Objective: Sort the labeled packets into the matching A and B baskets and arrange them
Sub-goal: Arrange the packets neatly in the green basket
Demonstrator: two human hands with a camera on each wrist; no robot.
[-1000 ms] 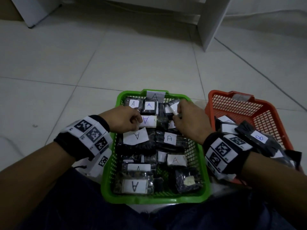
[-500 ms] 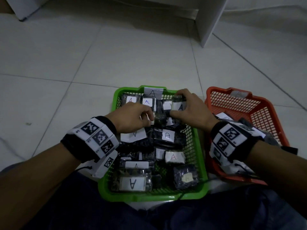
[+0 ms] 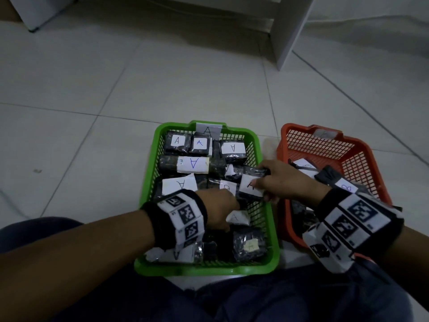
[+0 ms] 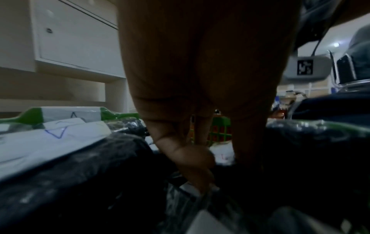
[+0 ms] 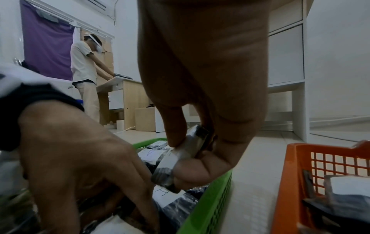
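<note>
The green basket [image 3: 206, 270] marked A holds several dark packets with white A labels. At its right-middle, my right hand [image 3: 260, 189] pinches one A packet [image 3: 249, 185] between thumb and fingers and holds it on edge just above the others; the right wrist view shows the same packet [image 5: 186, 152]. My left hand [image 3: 232, 203] reaches into the middle of the green basket with fairly straight fingers [image 5: 140, 210] pushed down among the packets, beside the held one. The orange basket [image 3: 287, 135] on the right holds a few packets, one with a B label [image 3: 348, 188].
The two baskets sit side by side on a pale tiled floor, right in front of my legs [image 3: 209, 303]. A white furniture leg [image 3: 287, 31] stands beyond the baskets. In the right wrist view, another person [image 5: 84, 71] stands at a desk far off.
Both hands have pulled back from the far row of the green basket. The right hand carried its A packet to the right-middle, and the left hand dropped down among the middle packets.
</note>
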